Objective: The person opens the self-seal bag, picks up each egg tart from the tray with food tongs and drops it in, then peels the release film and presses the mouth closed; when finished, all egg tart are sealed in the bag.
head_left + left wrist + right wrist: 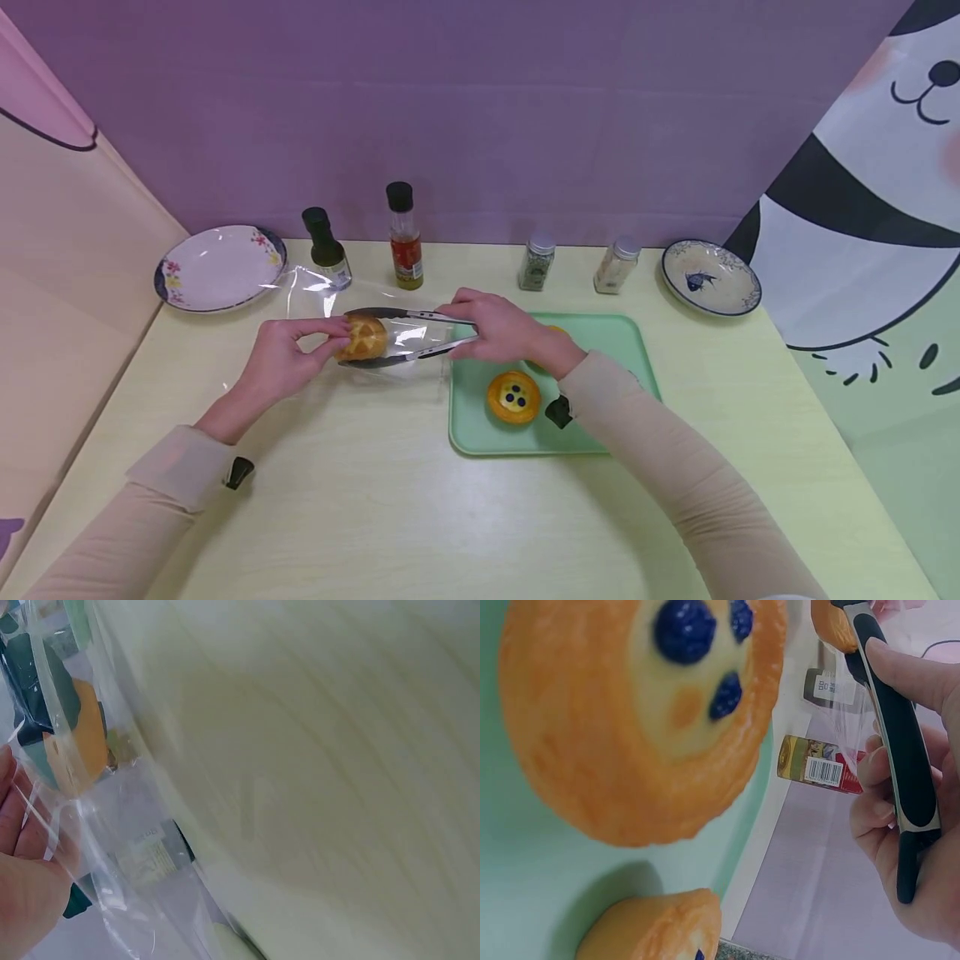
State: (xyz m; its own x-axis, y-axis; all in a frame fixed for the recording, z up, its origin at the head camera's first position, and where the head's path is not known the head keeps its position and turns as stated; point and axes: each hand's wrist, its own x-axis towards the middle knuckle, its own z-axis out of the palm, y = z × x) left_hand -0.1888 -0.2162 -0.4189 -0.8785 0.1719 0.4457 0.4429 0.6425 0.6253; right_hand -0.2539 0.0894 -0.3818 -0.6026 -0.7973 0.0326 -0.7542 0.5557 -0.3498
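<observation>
My left hand [288,354] pinches a clear plastic bag [412,337] at the left side of a golden bread bun [367,337]. Film covers the bun and the tong tips in the left wrist view. My right hand [498,327] grips metal tongs [386,313], whose black tips lie on either side of the bun. In the right wrist view the thumb presses on the dark tong handle [904,742]. Below the right hand, a round tart [513,397] with blueberries sits on a green tray [468,437]; another tart [557,332] is partly hidden behind the right wrist.
Along the back stand a dark-capped bottle [326,250], a red-labelled bottle [406,250] and two spice jars, one with green contents [536,265], one pale [617,268]. A floral plate [225,271] lies back left, a small patterned plate [712,279] back right.
</observation>
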